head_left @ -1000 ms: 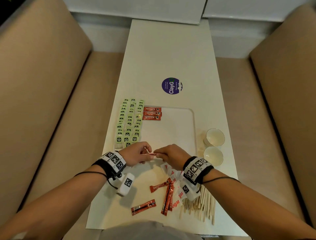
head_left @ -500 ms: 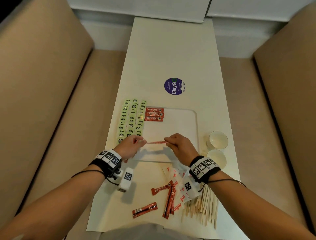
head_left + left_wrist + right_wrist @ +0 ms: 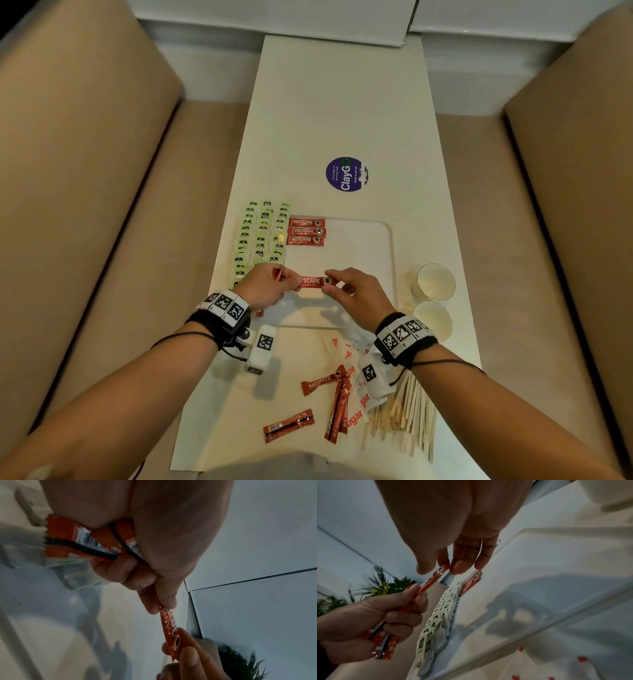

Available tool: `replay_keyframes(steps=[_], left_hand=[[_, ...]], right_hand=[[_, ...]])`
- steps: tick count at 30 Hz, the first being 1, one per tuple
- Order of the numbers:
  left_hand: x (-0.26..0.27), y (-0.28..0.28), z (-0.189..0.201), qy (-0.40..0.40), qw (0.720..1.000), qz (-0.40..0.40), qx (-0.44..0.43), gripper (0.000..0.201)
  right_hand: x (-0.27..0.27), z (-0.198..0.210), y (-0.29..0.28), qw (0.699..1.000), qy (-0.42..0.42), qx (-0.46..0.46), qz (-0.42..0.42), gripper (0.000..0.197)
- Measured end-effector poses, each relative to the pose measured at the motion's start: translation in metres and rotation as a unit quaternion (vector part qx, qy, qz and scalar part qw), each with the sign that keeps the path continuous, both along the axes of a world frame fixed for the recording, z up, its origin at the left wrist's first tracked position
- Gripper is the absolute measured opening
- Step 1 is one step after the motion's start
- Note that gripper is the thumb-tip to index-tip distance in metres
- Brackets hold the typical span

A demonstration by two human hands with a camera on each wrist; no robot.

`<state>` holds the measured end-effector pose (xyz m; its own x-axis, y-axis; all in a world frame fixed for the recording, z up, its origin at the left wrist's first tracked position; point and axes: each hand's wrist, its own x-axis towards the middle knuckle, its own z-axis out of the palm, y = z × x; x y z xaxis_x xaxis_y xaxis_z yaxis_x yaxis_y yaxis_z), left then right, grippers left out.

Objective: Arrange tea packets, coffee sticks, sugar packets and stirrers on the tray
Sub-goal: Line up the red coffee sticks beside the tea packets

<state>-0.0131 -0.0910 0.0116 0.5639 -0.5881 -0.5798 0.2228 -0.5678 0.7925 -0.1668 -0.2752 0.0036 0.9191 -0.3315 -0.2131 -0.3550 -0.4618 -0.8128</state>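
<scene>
Coffee stick point(image 3: 314, 281) was held level between both hands above the tray point(image 3: 359, 246), its long axis running hand to hand; the left hand point(image 3: 265, 286) pinched one end, gripping spare sticks in its palm, and the right hand point(image 3: 356, 294) pinched the other. Three placed sticks point(image 3: 306, 231) lay in a stack just beyond the hands, nearer the left, parallel to the held stick. Behind the wrists lay four loose sticks point(image 3: 337, 404); tea packets point(image 3: 262, 236) formed three columns past the left hand, and two cups point(image 3: 435, 282) stood beside the right.

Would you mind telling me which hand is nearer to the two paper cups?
Right. The right hand is over the tray's near right part, close beside the paper cups; the left hand is across the tray by the tea packets.
</scene>
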Motion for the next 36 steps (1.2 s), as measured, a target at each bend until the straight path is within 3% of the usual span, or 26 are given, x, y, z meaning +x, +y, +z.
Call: replay_keyframes(steps=[4, 10, 13, 23, 31, 36], left_hand=[[0.001, 0.001, 0.002, -0.009, 1.000, 0.007, 0.004, 0.011], [0.003, -0.001, 0.000, -0.031, 0.999, 0.028, -0.004, 0.008], [0.007, 0.002, -0.002, -0.033, 0.998, 0.042, 0.021, 0.014], [0.014, 0.010, -0.004, 0.089, 0.995, 0.047, 0.025, 0.031], [0.018, 0.013, -0.009, 0.129, 0.990, 0.049, -0.021, 0.019], [0.018, 0.016, -0.007, 0.144, 0.988, 0.043, -0.033, 0.018]], right_hand=[[0.003, -0.001, -0.001, 0.994, 0.014, 0.089, -0.061, 0.012], [0.012, -0.009, -0.005, 0.980, 0.025, 0.171, -0.099, 0.013], [0.020, -0.015, -0.009, 0.978, 0.038, 0.167, -0.121, 0.014], [0.063, -0.039, -0.021, 0.972, 0.100, 0.090, -0.194, 0.017], [0.086, -0.047, -0.013, 0.960, 0.119, 0.057, -0.248, 0.018], [0.097, -0.048, -0.010, 0.966, 0.126, 0.052, -0.220, 0.017]])
